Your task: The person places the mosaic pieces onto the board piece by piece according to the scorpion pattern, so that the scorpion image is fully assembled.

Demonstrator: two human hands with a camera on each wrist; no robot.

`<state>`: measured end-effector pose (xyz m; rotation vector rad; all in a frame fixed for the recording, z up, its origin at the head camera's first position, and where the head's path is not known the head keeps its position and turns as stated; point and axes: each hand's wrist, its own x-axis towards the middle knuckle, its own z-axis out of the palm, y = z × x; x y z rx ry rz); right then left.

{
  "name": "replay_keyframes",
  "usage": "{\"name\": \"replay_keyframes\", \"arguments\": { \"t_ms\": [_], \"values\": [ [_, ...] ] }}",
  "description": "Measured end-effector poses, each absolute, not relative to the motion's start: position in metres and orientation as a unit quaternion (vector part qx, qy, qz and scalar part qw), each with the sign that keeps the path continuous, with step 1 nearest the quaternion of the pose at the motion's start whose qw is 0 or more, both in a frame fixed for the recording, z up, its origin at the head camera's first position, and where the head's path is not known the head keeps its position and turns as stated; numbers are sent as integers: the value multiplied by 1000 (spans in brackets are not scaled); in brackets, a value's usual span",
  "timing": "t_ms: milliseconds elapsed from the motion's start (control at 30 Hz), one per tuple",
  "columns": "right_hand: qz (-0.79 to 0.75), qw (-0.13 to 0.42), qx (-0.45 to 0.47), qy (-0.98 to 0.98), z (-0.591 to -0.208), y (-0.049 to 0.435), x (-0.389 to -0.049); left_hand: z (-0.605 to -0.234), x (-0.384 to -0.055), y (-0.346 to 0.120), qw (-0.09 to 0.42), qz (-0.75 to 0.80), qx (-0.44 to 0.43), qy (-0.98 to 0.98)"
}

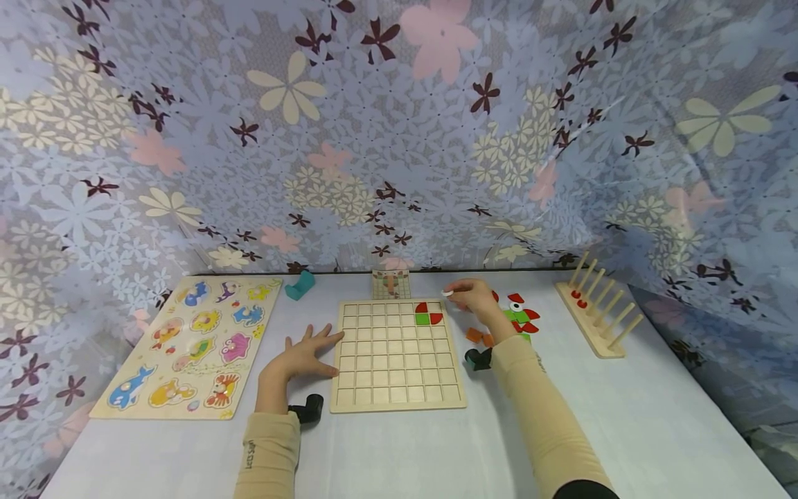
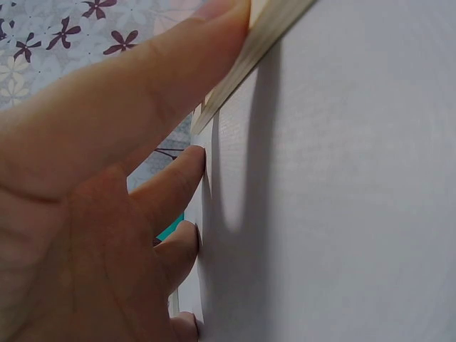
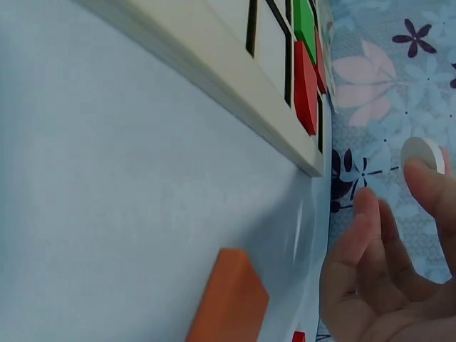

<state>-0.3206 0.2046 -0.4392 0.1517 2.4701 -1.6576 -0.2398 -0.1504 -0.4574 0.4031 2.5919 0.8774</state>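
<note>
My left hand point(image 1: 305, 355) has its fingers spread, with fingertips at the left edge of a square wooden grid board point(image 1: 386, 367). In the left wrist view the thumb point(image 2: 171, 78) lies against the board's side point(image 2: 249, 68). My right hand point(image 1: 475, 299), just past the board's far right corner, pinches a small round white piece point(image 3: 423, 154) between thumb and finger. Near that corner, red quarter-round pieces point(image 1: 436, 319) and a green square piece point(image 1: 422, 319) sit in the grid cells.
Right of the board lie orange pieces point(image 1: 474, 335) and several red and green pieces point(image 1: 530, 315). A peg rack point(image 1: 592, 319) stands farther right. At left are an animal puzzle board point(image 1: 187, 346) and a teal block point(image 1: 300, 285). A patterned card point(image 1: 391, 285) lies behind the grid board.
</note>
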Motion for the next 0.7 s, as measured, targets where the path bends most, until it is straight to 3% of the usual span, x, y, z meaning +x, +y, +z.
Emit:
{"name": "replay_keyframes", "arguments": {
  "t_ms": [700],
  "values": [
    [-571, 78, 24, 817, -443, 187, -321, -454, -238, -150, 187, 314, 141, 920]
  ]
}}
